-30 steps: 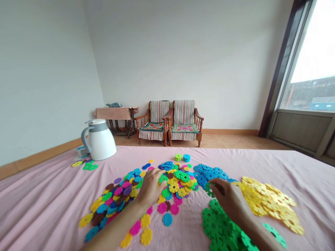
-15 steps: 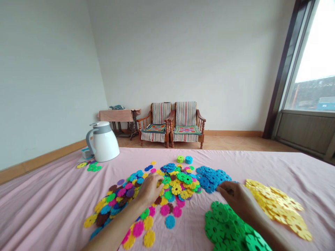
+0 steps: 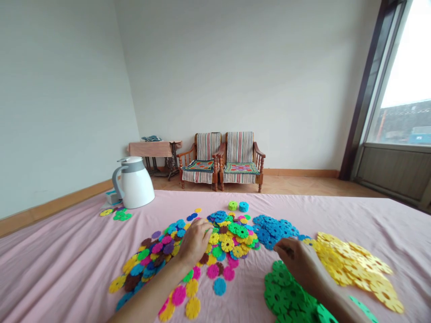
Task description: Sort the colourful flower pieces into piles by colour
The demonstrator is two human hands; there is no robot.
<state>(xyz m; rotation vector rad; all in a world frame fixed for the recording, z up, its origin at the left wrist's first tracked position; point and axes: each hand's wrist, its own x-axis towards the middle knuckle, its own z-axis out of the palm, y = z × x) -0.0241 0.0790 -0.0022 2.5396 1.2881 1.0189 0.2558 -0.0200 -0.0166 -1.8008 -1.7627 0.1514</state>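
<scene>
Two armchairs (image 3: 239,148) (striped) before pale wall (image 3: 229,67).

Daylight from blown-out window (image 3: 412,76) at right; glare on yellow discs (image 3: 348,259); wide-angle stretch toward edges.

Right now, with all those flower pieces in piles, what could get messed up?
The right hand is between the blue pile and the green pile, so a careless sweep might mix those colours. The left hand is at the mixed pile, where pieces overlap; a bump could make some slide. The blue pile also sits right beside the mixed pile, so a nudge might blend them.
</scene>
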